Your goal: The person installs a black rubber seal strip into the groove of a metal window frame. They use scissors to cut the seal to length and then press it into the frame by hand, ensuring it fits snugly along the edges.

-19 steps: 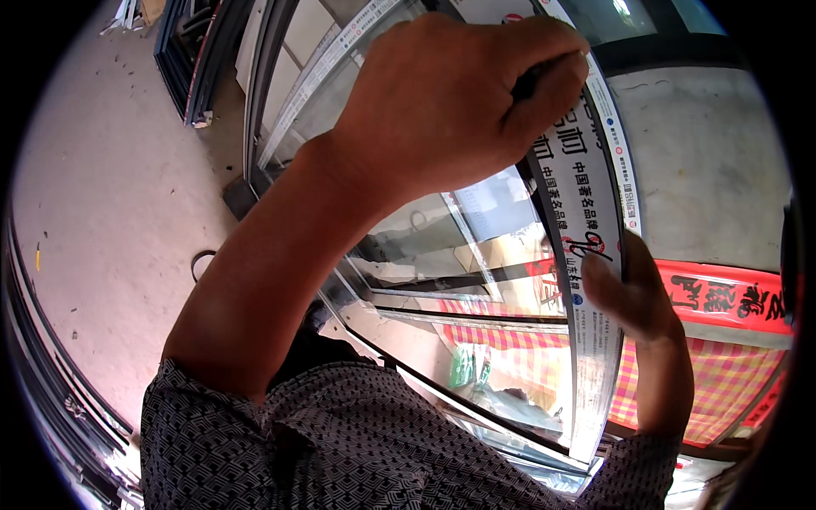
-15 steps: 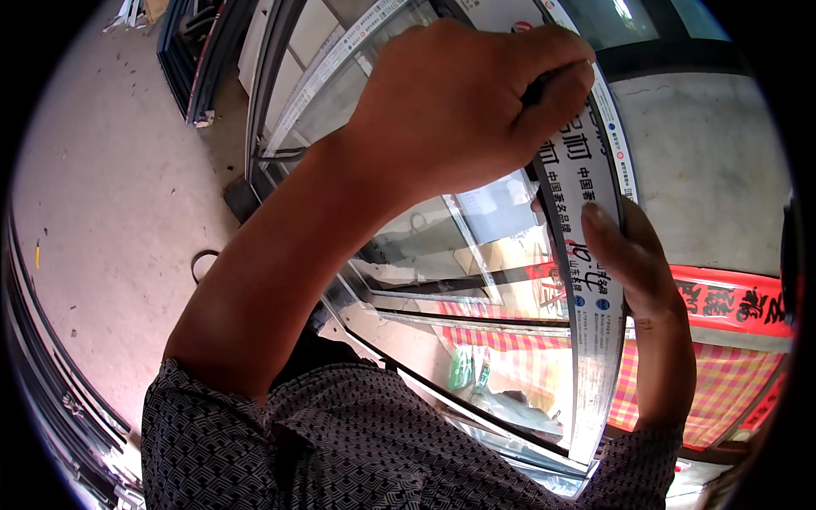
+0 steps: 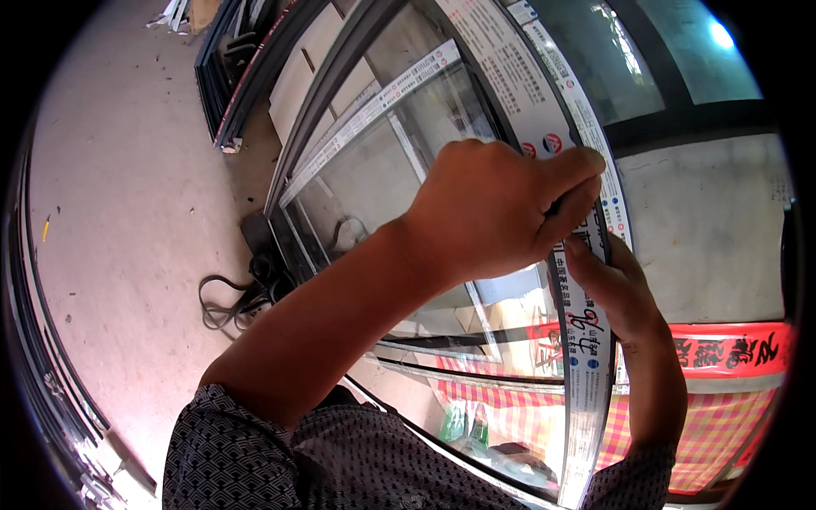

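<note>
A tall window frame stands upright in front of me, its pale printed edge film facing me and glass panes behind it. At the edge, my left hand is closed in a pinch, thumb against forefinger. What sits between those fingers is too hidden to name. Just below and to the right, my right hand grips the frame's right side, thumb lying on the printed face and the other fingers mostly out of sight behind it. The two hands nearly touch.
Dark profile lengths lean at the far left, and more long dark bars lie along the left rim. A black strap-like coil rests on the floor. At right are a red banner and a checked cloth.
My left hand has come down along the frame edge towards my right hand, which has shifted slightly up the frame. The whole view has shifted, so the frame and banner appear lower.
</note>
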The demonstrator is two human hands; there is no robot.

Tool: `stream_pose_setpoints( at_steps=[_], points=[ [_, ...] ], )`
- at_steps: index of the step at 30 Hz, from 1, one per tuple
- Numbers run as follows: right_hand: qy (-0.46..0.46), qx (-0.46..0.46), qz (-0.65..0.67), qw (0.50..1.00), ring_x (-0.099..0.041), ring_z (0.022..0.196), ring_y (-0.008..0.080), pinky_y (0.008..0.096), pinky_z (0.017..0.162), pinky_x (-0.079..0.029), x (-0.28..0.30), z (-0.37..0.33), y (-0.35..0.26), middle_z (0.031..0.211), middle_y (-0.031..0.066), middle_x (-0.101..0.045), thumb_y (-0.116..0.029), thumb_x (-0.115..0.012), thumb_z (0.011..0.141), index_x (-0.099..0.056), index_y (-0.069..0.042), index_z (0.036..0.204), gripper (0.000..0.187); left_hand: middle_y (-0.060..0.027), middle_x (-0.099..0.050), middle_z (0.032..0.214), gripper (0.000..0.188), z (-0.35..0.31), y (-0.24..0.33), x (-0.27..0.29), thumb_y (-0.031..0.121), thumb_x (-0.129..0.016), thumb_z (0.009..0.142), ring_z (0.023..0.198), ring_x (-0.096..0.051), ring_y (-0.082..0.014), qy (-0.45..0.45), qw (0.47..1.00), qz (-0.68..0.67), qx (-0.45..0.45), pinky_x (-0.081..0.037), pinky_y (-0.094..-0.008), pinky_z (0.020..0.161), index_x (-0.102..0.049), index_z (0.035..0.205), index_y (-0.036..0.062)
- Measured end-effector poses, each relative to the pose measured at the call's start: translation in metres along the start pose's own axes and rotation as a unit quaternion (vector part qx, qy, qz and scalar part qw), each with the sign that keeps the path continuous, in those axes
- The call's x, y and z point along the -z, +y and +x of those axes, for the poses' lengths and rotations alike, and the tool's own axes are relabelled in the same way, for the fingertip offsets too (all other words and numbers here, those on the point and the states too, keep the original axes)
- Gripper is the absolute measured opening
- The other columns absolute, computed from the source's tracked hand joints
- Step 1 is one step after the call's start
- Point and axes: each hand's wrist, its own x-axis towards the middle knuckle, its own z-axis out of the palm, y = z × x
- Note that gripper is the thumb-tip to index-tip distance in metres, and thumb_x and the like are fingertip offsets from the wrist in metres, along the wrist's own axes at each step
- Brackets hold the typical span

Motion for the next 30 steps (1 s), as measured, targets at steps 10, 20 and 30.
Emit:
stream_pose_setpoints(
  at_steps=[10, 20, 30],
  points=[
    [-0.018, 0.027, -0.009, 0.999, -0.059, 0.085, 0.0074, 0.0278, 0.073, -0.046, 0.005, 0.023, -0.016, 0.094, 0.0002, -0.066, -0.03, -0.069, 0.092, -0.065, -0.001, 0.115, 0.037, -0.004, -0.064, 0.06, 0.02, 0.003, 0.001, -0.002, 0.028, -0.067, 0.1, 0.05, -0.065, -0.0259, -0.009, 1.0, -0.006, 0.002, -0.048, -0.0386, 0.046, -0.07, 0.117, 0.0179],
    [-0.036, 0.076, 0.008, 0.996, -0.062, 0.086, 0.0076, 0.0266, 0.073, -0.047, 0.005, 0.036, -0.018, 0.095, -0.0003, -0.067, -0.026, -0.072, 0.089, -0.065, -0.002, 0.117, 0.037, -0.0057, -0.068, 0.065, 0.029, -0.004, 0.001, 0.001, 0.025, -0.067, 0.1, 0.05, -0.066, -0.025, -0.007, 0.999, -0.045, 0.03, -0.05, -0.0378, 0.049, -0.067, 0.127, 0.0141],
    [0.023, 0.048, 0.016, 0.998, -0.059, 0.083, 0.0064, 0.0264, 0.071, -0.045, -0.005, 0.058, -0.042, 0.093, -0.0012, -0.066, -0.043, -0.073, 0.095, -0.068, -0.005, 0.115, 0.043, -0.0094, -0.059, 0.059, 0.034, -0.071, -0.021, -0.008, 0.03, -0.068, 0.101, 0.043, -0.06, -0.0306, 0.011, 0.971, -0.087, 0.221, -0.045, -0.0416, 0.043, -0.047, 0.109, 0.0049]
  ],
)
